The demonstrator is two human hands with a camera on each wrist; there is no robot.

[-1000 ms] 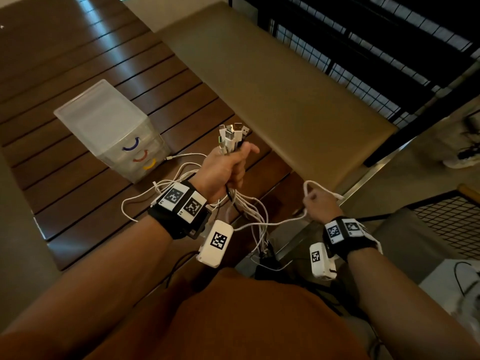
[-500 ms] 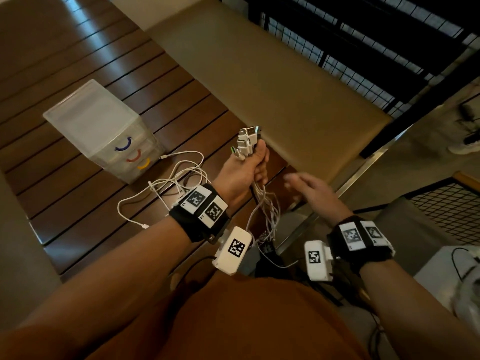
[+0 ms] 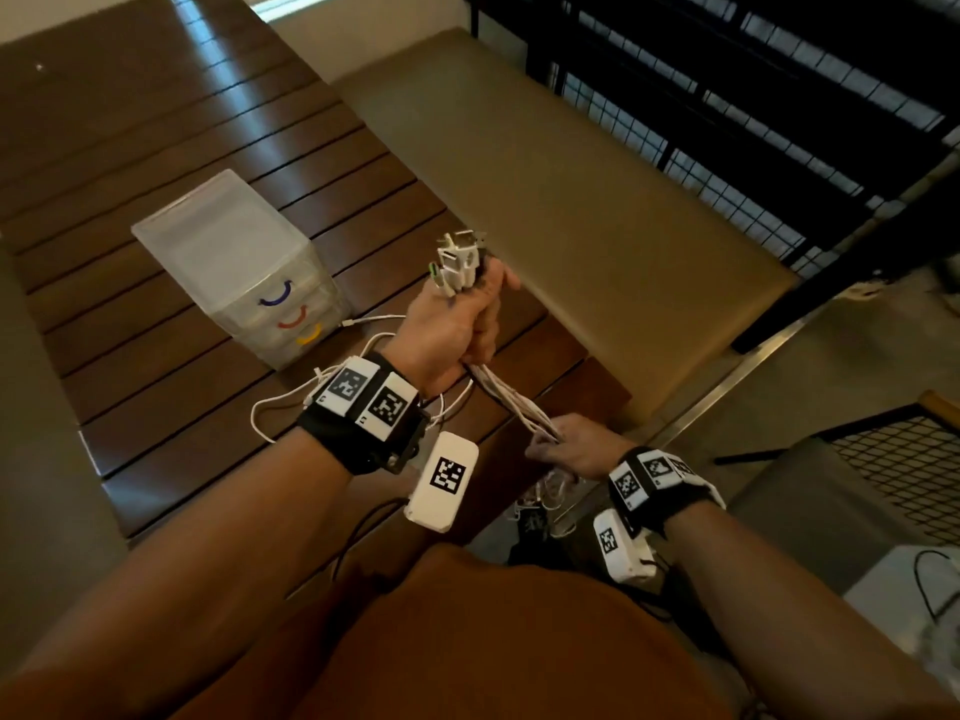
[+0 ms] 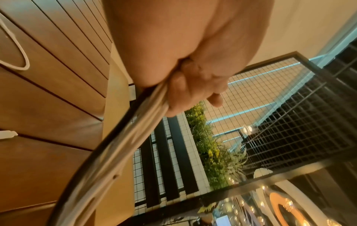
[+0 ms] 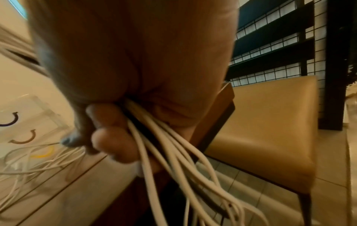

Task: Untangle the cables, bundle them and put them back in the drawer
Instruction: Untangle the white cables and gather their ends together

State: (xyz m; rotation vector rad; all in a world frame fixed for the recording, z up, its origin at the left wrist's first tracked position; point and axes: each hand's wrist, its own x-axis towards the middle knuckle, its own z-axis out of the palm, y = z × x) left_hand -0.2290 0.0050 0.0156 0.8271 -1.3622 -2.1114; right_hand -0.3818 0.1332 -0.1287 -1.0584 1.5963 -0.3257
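My left hand point(image 3: 462, 324) is fisted around a bundle of white cables point(image 3: 506, 400) above the table's right edge, with the plug ends point(image 3: 460, 262) sticking up out of the fist. The bundle runs taut, down and right, to my right hand point(image 3: 563, 446), which grips it lower; loose ends hang below. The left wrist view shows the left hand's fingers point(image 4: 193, 85) curled on the blurred strands point(image 4: 123, 143). In the right wrist view the right hand's fingers point(image 5: 115, 122) close on the white cables point(image 5: 173, 152). More white cable point(image 3: 291, 402) lies loose on the table by the clear drawer unit point(image 3: 234, 262).
The dark slatted wooden table point(image 3: 156, 148) carries the drawer unit with blue, red and yellow handles. A tan padded bench point(image 3: 571, 200) stands beyond the table's right edge, in front of a black wire-grid railing point(image 3: 779, 96). A mesh seat point(image 3: 893, 459) is at the right.
My right hand let go of a cable loop, opened, then took hold of the bundle just below my left hand. The left hand kept its grip and the strands pulled straight.
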